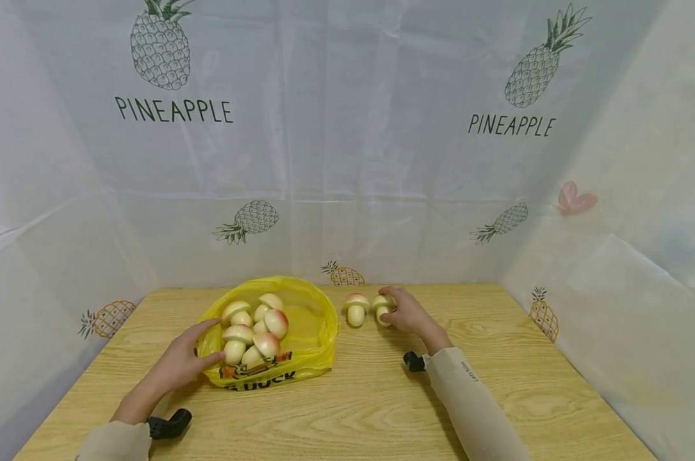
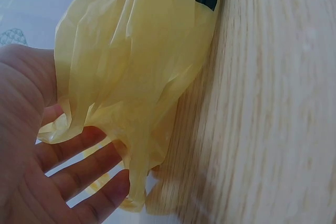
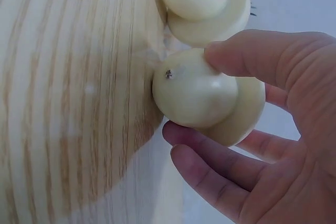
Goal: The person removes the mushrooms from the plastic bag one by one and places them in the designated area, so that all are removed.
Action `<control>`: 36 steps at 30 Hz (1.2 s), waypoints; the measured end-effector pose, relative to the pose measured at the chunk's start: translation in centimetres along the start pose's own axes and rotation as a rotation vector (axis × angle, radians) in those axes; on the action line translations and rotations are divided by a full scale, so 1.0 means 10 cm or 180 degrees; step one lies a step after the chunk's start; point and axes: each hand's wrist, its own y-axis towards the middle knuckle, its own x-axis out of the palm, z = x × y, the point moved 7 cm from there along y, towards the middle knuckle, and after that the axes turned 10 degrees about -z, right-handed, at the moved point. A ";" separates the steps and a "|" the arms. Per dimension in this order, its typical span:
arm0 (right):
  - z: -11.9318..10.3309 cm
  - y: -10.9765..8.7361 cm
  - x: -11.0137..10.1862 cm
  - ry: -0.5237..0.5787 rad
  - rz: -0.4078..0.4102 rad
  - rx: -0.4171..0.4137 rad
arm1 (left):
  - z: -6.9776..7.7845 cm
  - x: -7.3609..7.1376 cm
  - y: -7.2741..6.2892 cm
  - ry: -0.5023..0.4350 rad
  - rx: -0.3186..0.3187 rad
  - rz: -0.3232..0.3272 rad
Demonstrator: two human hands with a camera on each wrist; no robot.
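Observation:
In the head view, a yellow plastic bag point(image 1: 307, 326) lies with its mouth spread wide, several mushrooms point(image 1: 237, 335) with pale stems and pink-tinged caps inside. My left hand point(image 1: 182, 358) holds the bag's left rim, thumb and fingers apart; folds of film hide some fingertips in the left wrist view. On the tabletop to the right of the bag, my right hand point(image 1: 410, 314) grips one mushroom point(image 3: 194, 87), thumb on its stem and fingers curled round the other side. A second loose mushroom point(image 1: 356, 310) stands just left of it, stem toward me.
The wooden table point(image 1: 382, 403) extends beneath everything. A pale curtain point(image 1: 353, 153) printed with pineapples hangs behind and along both sides of the table, close to its far edge. Dark wrist-worn devices point(image 1: 171, 424) sit at both sleeves.

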 end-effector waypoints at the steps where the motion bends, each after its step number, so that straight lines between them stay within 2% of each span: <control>1: 0.00 0.00 0.00 0.0005 -0.0004 0.0008 | 0.00 0.00 0.00 0.0001 -0.0005 -0.0004; 29: -0.03 -0.02 0.00 -0.0002 -0.0149 -0.0053 | 0.02 -0.01 -0.01 -0.0038 -0.0012 -0.0007; 36: -0.03 -0.03 -0.02 -0.0093 -0.0133 -0.0033 | 0.02 0.00 0.00 -0.0035 -0.0002 -0.0017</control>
